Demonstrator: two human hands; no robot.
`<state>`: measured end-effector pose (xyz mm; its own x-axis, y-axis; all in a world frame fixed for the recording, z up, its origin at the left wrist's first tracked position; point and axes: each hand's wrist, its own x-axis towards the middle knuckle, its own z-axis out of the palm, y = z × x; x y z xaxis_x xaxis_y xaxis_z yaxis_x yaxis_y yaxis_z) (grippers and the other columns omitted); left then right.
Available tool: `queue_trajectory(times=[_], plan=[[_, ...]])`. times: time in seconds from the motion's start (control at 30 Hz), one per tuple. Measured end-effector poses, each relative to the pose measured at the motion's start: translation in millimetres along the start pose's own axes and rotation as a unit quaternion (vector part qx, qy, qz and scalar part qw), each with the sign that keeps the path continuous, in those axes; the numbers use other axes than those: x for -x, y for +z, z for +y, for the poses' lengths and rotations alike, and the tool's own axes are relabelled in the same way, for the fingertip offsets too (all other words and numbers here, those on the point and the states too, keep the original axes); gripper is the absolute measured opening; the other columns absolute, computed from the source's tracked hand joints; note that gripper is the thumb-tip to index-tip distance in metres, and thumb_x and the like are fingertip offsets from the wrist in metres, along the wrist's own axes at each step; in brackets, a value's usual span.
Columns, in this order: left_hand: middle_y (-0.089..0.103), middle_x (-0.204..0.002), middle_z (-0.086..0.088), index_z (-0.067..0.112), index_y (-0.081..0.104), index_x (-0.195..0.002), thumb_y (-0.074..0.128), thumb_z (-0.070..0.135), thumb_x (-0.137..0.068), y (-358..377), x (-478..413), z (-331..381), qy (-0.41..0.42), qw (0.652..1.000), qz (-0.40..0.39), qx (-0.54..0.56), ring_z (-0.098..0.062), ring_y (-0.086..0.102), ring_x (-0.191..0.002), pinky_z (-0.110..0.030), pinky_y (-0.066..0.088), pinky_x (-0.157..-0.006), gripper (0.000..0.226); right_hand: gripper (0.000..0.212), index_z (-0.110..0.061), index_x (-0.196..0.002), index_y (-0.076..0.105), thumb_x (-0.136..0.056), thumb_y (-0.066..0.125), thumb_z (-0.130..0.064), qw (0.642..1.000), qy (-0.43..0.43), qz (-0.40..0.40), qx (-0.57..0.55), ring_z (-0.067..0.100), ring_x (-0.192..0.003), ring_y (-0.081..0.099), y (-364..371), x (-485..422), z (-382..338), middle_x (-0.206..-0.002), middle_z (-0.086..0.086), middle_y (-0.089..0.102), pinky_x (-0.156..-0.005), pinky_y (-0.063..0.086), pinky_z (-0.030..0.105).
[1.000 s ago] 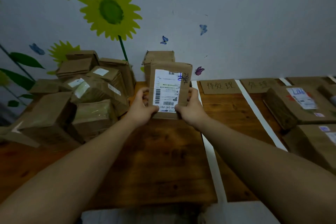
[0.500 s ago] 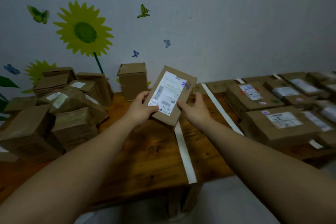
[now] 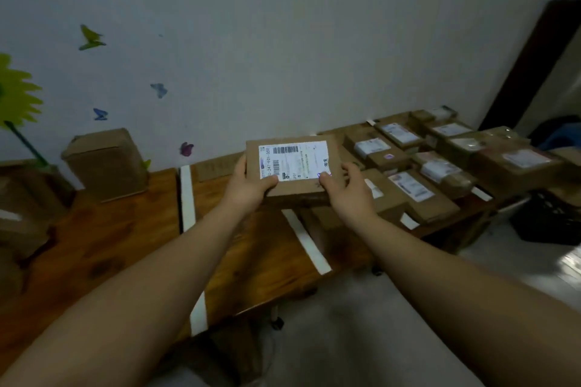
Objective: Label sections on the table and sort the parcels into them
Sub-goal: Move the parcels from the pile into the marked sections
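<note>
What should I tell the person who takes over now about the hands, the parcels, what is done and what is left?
Left hand and right hand: both grip one parcel, label up, above the table.
Done: white tape strips divide the table; many sorted parcels lie in the right sections.
Left: set this parcel down in its section; unsorted boxes wait at the left.
</note>
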<state>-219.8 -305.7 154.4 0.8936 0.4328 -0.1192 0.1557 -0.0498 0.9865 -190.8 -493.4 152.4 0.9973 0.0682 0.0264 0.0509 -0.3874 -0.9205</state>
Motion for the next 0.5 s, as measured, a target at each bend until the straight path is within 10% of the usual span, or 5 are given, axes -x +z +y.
queue_trajectory(times=[0.2,0.33,0.5], plan=[[0.056,-0.122,0.004,0.033,0.024,-0.144,0.066,0.010,-0.085,99.1,-3.1,14.9,0.030,0.995,-0.069,-0.064,-0.020,0.058,-0.111,-0.044,0.054,-0.089,0.077,0.048,-0.027,-0.132,0.042,-0.091,0.057,-0.047,0.998,0.029,0.037,0.036,0.019,-0.114,0.054,-79.4,-22.3,42.6,-0.131,0.000,0.055,-0.091,0.048,0.035],[0.046,-0.123,0.004,0.022,0.021,-0.141,0.069,0.018,-0.084,151.2,-19.6,23.8,0.042,0.994,-0.060,-0.080,-0.015,0.054,-0.105,-0.025,0.051,-0.078,0.074,0.025,-0.021,-0.107,0.046,-0.095,0.053,-0.042,0.993,0.072,0.091,-0.023,0.010,-0.090,0.056,-115.5,-58.9,60.2,-0.117,0.002,0.058,-0.068,0.047,0.026],[0.055,-0.124,-0.004,0.025,0.045,-0.131,0.065,0.025,-0.086,199.8,-75.5,35.6,0.037,0.993,-0.092,-0.063,-0.019,0.062,-0.094,-0.034,0.056,-0.073,0.049,0.061,-0.027,-0.140,0.035,-0.088,0.066,-0.027,0.992,0.083,0.055,-0.077,0.016,-0.102,0.053,-154.8,-109.9,84.9,-0.123,-0.007,0.046,-0.087,0.049,0.037]])
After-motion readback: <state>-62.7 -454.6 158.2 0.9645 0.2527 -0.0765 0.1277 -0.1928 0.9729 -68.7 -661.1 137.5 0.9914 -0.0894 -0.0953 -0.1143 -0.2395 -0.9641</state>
